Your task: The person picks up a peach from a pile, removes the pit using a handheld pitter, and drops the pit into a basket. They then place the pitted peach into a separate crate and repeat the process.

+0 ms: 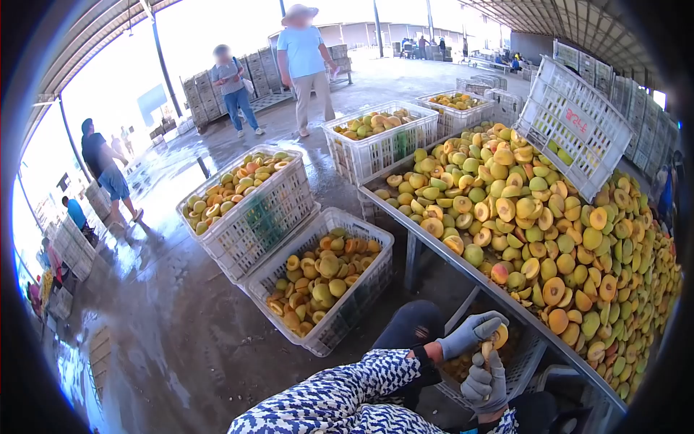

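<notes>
My left hand [471, 335], in a grey glove, is closed around a halved peach [499, 335] whose yellow cut face shows. Just below it, my right hand [485, 383], also gloved, is curled with its fingers near the peach half. A small tan piece sticks up from the right fingers; whether it is a tool or fruit I cannot make out. Both hands are above a crate [526, 371] with fruit in it, partly hidden by my arms. Beside them, a metal-edged table [463, 265] carries a large heap of halved peaches [535, 217].
A white crate [575, 119] lies tilted on the heap. Left of the table, a low crate of peach halves [318, 286] stands by a taller filled crate [246, 210]. More filled crates [379, 137] stand behind. Several people, including one in a light-blue shirt [302, 54], are farther off on the wet floor.
</notes>
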Motion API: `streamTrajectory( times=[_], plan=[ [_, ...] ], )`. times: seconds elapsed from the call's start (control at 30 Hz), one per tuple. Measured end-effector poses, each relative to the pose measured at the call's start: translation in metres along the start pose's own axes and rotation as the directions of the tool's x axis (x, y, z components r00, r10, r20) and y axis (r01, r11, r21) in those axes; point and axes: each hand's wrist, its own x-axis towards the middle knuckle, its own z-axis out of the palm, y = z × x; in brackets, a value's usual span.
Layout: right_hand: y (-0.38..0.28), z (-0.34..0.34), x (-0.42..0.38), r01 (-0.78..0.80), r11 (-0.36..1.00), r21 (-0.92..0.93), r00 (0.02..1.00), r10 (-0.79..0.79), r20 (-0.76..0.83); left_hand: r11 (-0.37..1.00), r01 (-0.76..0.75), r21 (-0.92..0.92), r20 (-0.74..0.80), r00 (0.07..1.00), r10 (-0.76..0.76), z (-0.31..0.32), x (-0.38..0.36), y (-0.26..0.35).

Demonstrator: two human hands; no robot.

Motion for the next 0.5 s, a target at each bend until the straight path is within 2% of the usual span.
streamTrajectory(
  times=[0.03, 0.1, 0.13, 0.17, 0.2, 0.23, 0.27, 0.37, 0.43, 0.47, 0.5],
  plan=[
    [0.0, 0.0, 0.004, 0.007, 1.0, 0.005, 1.0, -0.007, 0.001, 1.0, 0.006, 0.001, 0.006, 1.0, -0.006, 0.0, 0.002, -0.002],
    [0.003, -0.002, 0.004, 0.077, 0.997, -0.002, 0.997, -0.077, 0.005, 0.994, -0.086, 0.064, -0.121, 0.988, 0.093, 0.004, 0.003, -0.01],
    [0.004, 0.001, 0.004, 0.102, 0.995, -0.002, 0.995, -0.102, -0.021, 0.996, -0.075, 0.037, -0.149, 0.986, 0.08, 0.008, 0.001, -0.005],
    [0.003, 0.0, 0.005, 0.08, 0.996, 0.031, 0.997, -0.081, 0.017, 0.999, -0.055, 0.002, -0.193, 0.98, 0.054, 0.012, 0.003, -0.009],
    [0.001, 0.007, 0.004, 0.087, 0.994, -0.073, 0.996, -0.089, -0.028, 0.995, -0.056, -0.079, -0.244, 0.969, 0.035, 0.019, 0.0, -0.001],
    [0.002, 0.007, 0.003, 0.096, 0.991, -0.092, 0.994, -0.101, -0.05, 0.992, -0.074, -0.099, -0.286, 0.957, 0.043, 0.022, 0.001, -0.007],
    [0.002, 0.008, 0.003, 0.059, 0.997, -0.058, 0.998, -0.059, -0.008, 0.995, -0.091, -0.041, -0.309, 0.948, 0.074, 0.021, 0.001, -0.009],
    [0.005, 0.01, 0.003, 0.107, 0.987, -0.123, 0.992, -0.115, -0.056, 0.989, -0.044, -0.143, -0.468, 0.883, -0.028, 0.028, 0.005, -0.028],
    [0.009, 0.016, 0.01, 0.154, 0.979, -0.134, 0.986, -0.161, -0.043, 0.951, -0.062, -0.302, -0.495, 0.863, -0.101, 0.02, 0.015, -0.042],
    [0.011, 0.019, 0.01, 0.186, 0.973, -0.136, 0.981, -0.192, -0.031, 0.978, -0.033, -0.206, -0.579, 0.81, -0.094, 0.024, 0.016, -0.041],
    [0.009, 0.025, 0.011, 0.169, 0.974, -0.151, 0.984, -0.175, -0.025, 0.979, -0.052, -0.199, -0.559, 0.826, -0.07, 0.014, 0.024, -0.061]
  ],
)
